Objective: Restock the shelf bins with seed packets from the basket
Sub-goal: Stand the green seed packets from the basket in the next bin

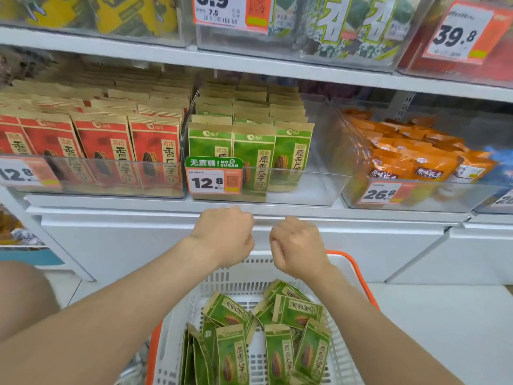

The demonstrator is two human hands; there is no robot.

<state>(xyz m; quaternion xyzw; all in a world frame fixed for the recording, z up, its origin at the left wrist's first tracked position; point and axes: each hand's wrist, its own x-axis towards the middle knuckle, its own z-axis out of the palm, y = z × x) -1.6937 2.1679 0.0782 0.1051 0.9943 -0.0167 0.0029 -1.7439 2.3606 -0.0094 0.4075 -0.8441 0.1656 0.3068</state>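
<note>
The white mesh basket (238, 276), orange-rimmed, stood below the shelf and held green packets (295, 312) lying loose and overlapping at mixed angles, printed faces up, with several standing on edge at its left. The clear bin (313, 187) above held three upright rows (254, 158) of matching green packets, faces forward. The rows sat against its left wall and reached short of its right wall.

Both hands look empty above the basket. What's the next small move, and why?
Probably lower the right hand into the basket and grip one green packet: it and the left hand hold nothing, packets lie loose below, and the green bin has bare room at its right side.
</note>
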